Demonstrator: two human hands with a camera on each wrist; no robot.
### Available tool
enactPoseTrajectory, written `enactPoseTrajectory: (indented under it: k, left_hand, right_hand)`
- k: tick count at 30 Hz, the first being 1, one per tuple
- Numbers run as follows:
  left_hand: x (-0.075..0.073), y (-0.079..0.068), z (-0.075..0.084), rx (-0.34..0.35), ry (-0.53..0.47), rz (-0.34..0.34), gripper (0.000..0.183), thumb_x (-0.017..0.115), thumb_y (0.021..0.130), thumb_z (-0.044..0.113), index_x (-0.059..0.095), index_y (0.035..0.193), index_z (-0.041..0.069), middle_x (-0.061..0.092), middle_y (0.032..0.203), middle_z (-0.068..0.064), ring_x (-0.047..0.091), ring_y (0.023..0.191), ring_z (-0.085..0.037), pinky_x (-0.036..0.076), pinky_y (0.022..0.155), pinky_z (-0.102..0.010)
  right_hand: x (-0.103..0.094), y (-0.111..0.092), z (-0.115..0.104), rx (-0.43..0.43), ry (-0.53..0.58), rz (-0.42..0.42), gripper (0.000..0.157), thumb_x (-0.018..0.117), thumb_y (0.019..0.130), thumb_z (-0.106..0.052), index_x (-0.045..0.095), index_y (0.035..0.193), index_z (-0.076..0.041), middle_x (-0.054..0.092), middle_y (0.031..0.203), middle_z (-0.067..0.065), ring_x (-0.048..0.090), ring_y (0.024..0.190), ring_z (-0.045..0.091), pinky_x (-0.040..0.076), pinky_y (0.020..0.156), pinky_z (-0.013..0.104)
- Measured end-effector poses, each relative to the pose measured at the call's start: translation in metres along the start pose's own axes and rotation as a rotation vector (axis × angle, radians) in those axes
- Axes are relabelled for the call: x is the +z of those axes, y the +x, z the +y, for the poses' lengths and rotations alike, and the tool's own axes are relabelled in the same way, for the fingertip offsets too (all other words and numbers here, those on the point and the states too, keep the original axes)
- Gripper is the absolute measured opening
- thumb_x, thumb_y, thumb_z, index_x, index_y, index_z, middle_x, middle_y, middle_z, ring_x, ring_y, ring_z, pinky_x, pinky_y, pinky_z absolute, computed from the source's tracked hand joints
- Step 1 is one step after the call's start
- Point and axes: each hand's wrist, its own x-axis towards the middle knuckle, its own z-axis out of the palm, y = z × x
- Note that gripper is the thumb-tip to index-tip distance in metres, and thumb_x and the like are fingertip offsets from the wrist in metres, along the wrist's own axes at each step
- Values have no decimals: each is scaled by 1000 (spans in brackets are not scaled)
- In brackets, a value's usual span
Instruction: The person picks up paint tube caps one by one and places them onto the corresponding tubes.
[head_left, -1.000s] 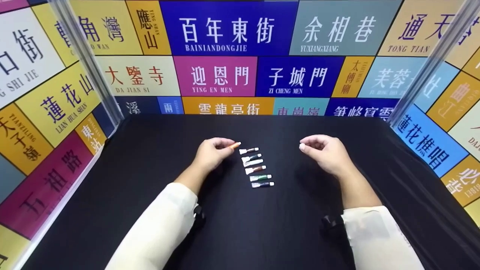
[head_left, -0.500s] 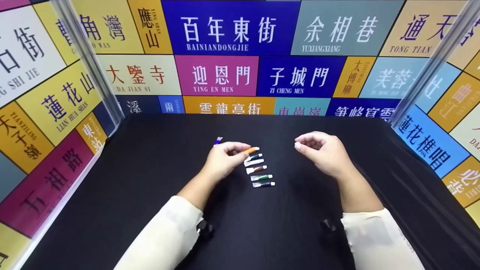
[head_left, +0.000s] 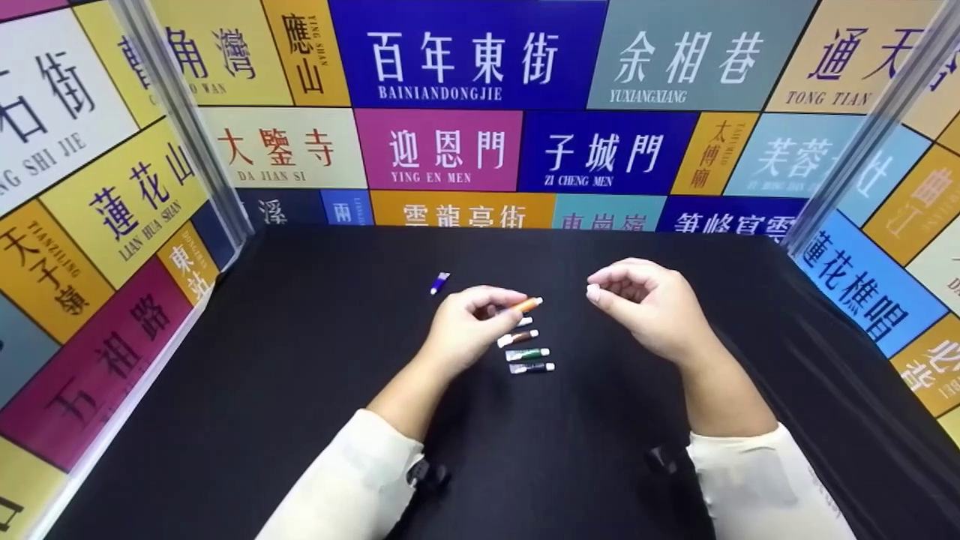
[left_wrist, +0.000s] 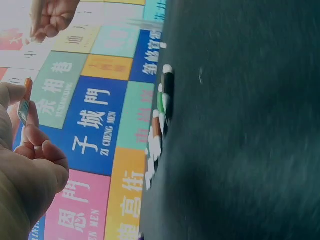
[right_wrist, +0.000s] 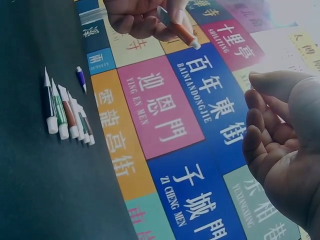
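My left hand (head_left: 466,330) pinches a small orange paint tube (head_left: 529,304) between thumb and fingers, its white cap pointing right. In the right wrist view this paint tube (right_wrist: 183,33) is raised above the black cloth. Beneath and beside the left hand lies a row of small paint tubes, among them a brown one (head_left: 520,337), a green one (head_left: 528,354) and a dark one (head_left: 532,368). The left hand hides the far end of this row in the head view. My right hand (head_left: 646,309) hovers to the right, fingers loosely curled with nothing visible in them.
A purple paint tube (head_left: 440,283) lies apart, beyond and left of the left hand. Black cloth (head_left: 315,337) covers the table. Panels with printed Chinese place names (head_left: 457,150) enclose the back and both sides.
The left hand has moved right and slightly nearer with the orange paint tube, passing over the row's far end and uncovering the purple tube. The right hand has shifted slightly left and away.
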Motion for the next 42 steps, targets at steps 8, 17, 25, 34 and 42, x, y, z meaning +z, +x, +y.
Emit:
enactPoseTrajectory:
  k: [8, 17, 25, 34, 42]
  left_hand:
    - [3, -9, 17, 39, -40, 1, 20, 83, 92, 15, 86, 111, 19, 78, 98, -4, 65, 80, -19, 56, 70, -20]
    - [2, -18, 35, 74, -122, -34, 20, 81, 93, 15, 85, 112, 17, 78, 104, -5, 74, 81, -27, 59, 69, -22]
    - [-3, -26, 49, 136, -122, -40, 20, 81, 94, 15, 85, 112, 18, 78, 102, -3, 66, 79, -21, 47, 65, -23]
    - [-6, -34, 64, 185, -147, -46, 20, 80, 93, 12, 85, 113, 15, 76, 103, -4, 61, 81, -23, 47, 66, -22]
    - [-5, -41, 78, 263, -205, -57, 21, 80, 92, 6, 84, 113, 9, 79, 107, -5, 62, 81, -16, 49, 66, -20]
  right_hand:
    - [-2, -5, -14, -34, 33, 14, 8, 82, 95, -21, 81, 103, -24, 73, 92, -5, 63, 76, 17, 54, 67, 20]
    - [-5, -12, -35, -134, 88, 21, 17, 84, 92, -10, 82, 101, -24, 73, 92, -2, 62, 74, 16, 52, 64, 20]
    - [-7, -19, -51, -297, 126, 48, 20, 85, 86, 1, 82, 98, -14, 74, 93, 2, 62, 76, 10, 50, 64, 17]
    - [-10, -27, -67, -386, 205, 49, 24, 84, 82, 11, 82, 98, -7, 74, 93, 5, 64, 78, 12, 54, 67, 18]
    - [-10, -32, -79, -435, 332, 51, 26, 80, 79, 20, 79, 99, 3, 73, 94, 8, 65, 79, 14, 57, 70, 17]
